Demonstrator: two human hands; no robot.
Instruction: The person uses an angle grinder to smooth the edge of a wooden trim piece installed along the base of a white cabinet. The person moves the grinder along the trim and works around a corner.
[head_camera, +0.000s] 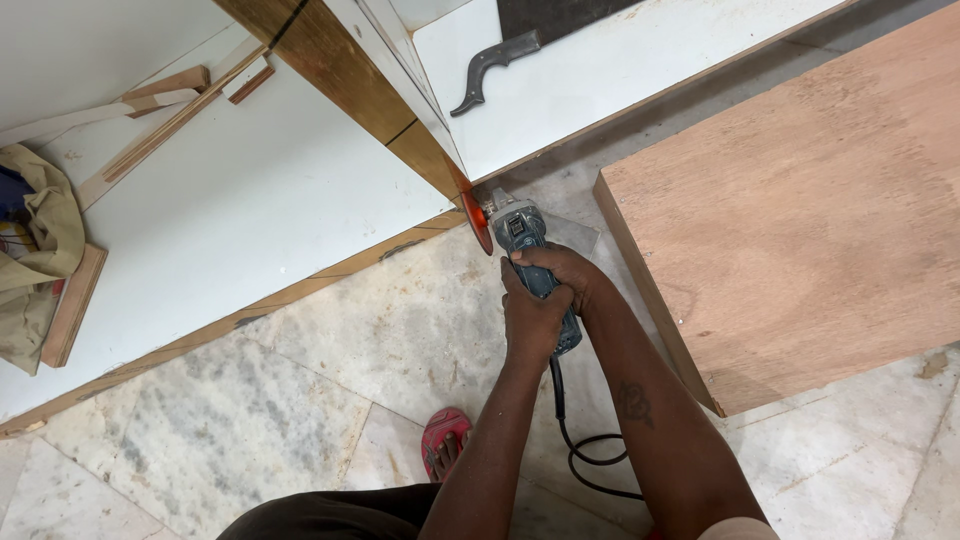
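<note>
Both my hands grip a grey-blue angle grinder (522, 230). My left hand (530, 318) wraps the rear of its body and my right hand (565, 268) clasps it just ahead. The grinder's orange disc (477, 220) touches the lower end of a brown wooden board edge (350, 85) that runs up to the top left. A black power cord (585, 450) trails from the grinder down past my right forearm.
White laminated panels (230, 210) lie on the marble floor (300, 400) at left and top. A large plywood sheet (800, 200) lies at right. A hand saw's grey handle (485, 70) rests on the top panel. A cloth bag (35, 250) and wood offcuts sit far left. My red sandal (443, 440) shows below.
</note>
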